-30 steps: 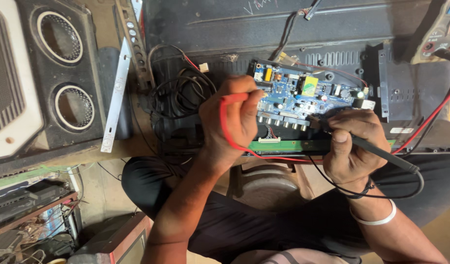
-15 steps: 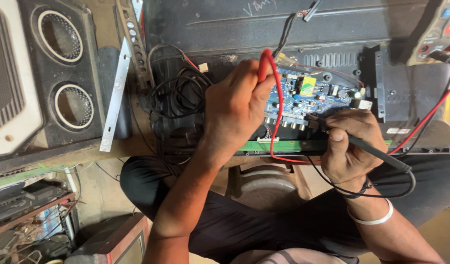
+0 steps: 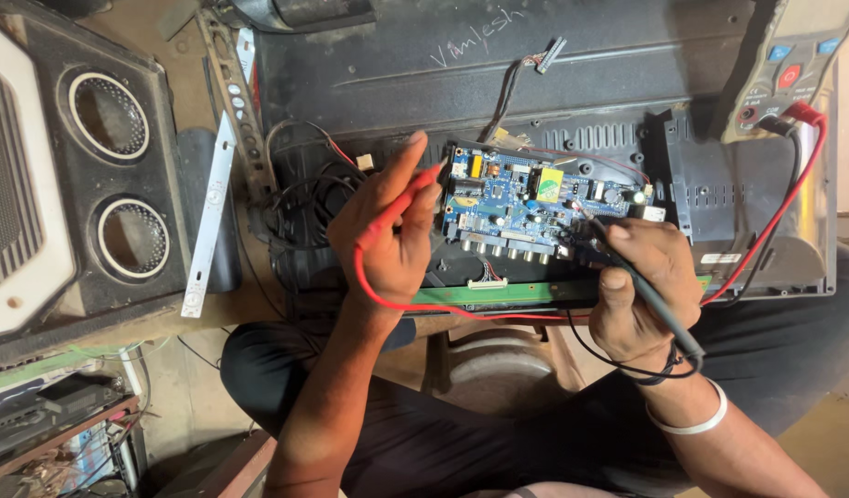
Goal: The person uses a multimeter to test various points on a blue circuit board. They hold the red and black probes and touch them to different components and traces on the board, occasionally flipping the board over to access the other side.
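Red probe (image 3: 408, 196) sat pinched in the left hand (image 3: 392, 235), whose fingers had lifted it off the blue board (image 3: 526, 205) since a moment before. Right hand (image 3: 638, 290) stayed clenched on the black probe (image 3: 641, 286), tip at the board's edge, so only one lead made contact.
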